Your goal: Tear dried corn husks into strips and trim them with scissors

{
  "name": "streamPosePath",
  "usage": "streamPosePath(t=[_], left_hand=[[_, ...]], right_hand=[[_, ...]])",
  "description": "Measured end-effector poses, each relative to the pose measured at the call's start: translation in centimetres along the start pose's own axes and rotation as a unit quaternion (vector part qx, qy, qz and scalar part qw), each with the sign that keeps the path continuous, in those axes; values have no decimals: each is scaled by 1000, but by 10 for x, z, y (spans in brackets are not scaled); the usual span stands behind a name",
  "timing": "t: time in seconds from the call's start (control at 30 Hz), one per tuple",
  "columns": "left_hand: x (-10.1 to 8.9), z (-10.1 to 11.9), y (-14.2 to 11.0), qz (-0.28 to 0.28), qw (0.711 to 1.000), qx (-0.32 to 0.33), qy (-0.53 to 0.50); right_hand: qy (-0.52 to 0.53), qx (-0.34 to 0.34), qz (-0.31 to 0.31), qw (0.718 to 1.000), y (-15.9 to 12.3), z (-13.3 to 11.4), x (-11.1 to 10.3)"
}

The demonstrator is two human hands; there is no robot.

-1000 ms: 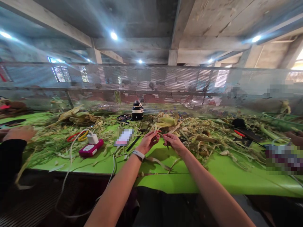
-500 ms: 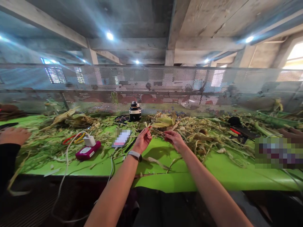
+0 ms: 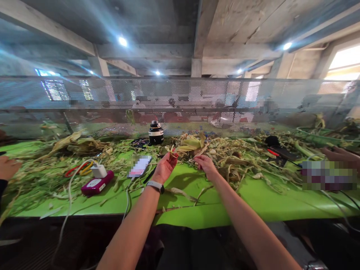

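Note:
My left hand [image 3: 165, 167], with a pale watch band [image 3: 155, 185] on its wrist, is raised over the green table, palm up. Its fingertips close on a small, pale yellow-green strip of corn husk. To its right my right hand [image 3: 206, 166] has thumb and fingers pinched together; whatever is between them is too small to make out. Just beyond both hands a larger pale-green husk [image 3: 192, 143] lies on a heap of dry shredded husks [image 3: 225, 150]. A loose husk strip [image 3: 180, 193] rests on the green cover [image 3: 253, 198] below my hands.
Left of me are a phone [image 3: 140, 166] on a cable, a purple power block [image 3: 97, 183] with a white charger [image 3: 98, 171], and yellow-handled scissors [image 3: 86, 168]. A black bottle [image 3: 155, 133] stands before the mesh screen [image 3: 180, 93]. Other people's hands [image 3: 8, 167] show at both sides.
The view has turned slightly right, so most things sit further left. My left fingers have lifted and turned a little around the strip; my right fingertips have drawn together more tightly.

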State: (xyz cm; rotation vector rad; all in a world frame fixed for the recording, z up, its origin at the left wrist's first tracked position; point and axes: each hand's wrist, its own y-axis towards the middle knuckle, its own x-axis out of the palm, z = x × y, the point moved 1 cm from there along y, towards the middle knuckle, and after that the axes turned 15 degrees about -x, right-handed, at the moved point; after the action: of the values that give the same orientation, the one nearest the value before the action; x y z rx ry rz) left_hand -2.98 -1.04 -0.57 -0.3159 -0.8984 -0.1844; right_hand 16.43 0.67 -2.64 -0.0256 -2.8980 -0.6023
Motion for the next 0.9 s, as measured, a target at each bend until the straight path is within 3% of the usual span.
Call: streamPosePath(t=[0.07, 0.1, 0.2, 0.3, 0.43, 0.57, 0.67, 0.9], left_hand=[[-2, -1, 2, 18, 1000, 2, 11], [-3, -2, 3, 28, 999, 5, 17], [-6, -4, 5, 50, 998, 15, 38], [-9, -6, 6, 58, 996, 16, 62], [-10, -7, 6, 64, 993, 24, 95], [-9, -8, 6, 76, 990, 37, 110], [-10, -10, 6, 76, 989, 38, 118], [-15, -12, 9, 63, 989, 14, 130]], right_hand=[[-38, -10, -69, 997, -6, 0, 9], [-102, -40, -133, 985, -9, -1, 13], [-311, -133, -267, 902, -18, -1, 21], [-412, -169, -290, 847, -24, 2, 26], [-463, -169, -309, 814, -25, 3, 28], [-451, -161, -333, 812, -25, 2, 30], [-424, -157, -386, 804, -25, 3, 33], [-461, -157, -515, 706, -22, -4, 50]])
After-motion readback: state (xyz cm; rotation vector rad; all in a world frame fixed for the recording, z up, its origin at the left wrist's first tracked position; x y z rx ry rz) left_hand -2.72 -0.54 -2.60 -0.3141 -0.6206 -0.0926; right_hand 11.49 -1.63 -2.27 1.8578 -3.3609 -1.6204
